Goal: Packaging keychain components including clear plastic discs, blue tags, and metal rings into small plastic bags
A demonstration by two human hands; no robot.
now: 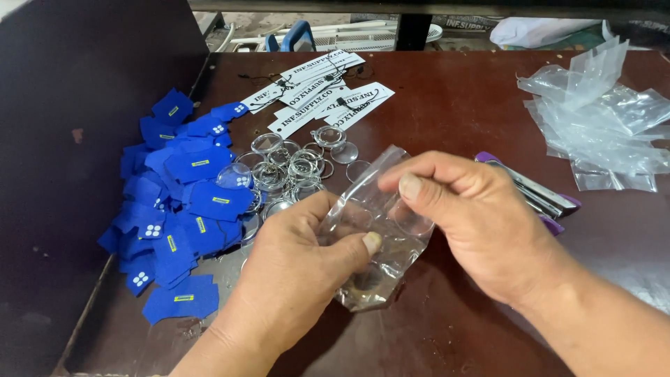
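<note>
From the head camera, a small clear plastic bag sits in the middle of the frame, held up off the dark brown table by both hands. The left hand comes in from the bottom and pinches the bag's left side, with the thumb on top and the fingers curled under, so the bag stays put. The right hand comes in from the lower right and is closed on the bag's top edge, thumb pressed against the bent fingers, as if to keep the mouth of the bag in reach. Something round and clear seems to be inside the bag, but it is hard to tell. The other things lie close by in sorted piles, easy to grab. A heap of blue cloth pieces is at the left. Clear round key rings sit just above the hands. White paper tags are at the top middle. More empty clear bags lie at the upper right, and a purple stapler lies just behind the right hand.
</note>
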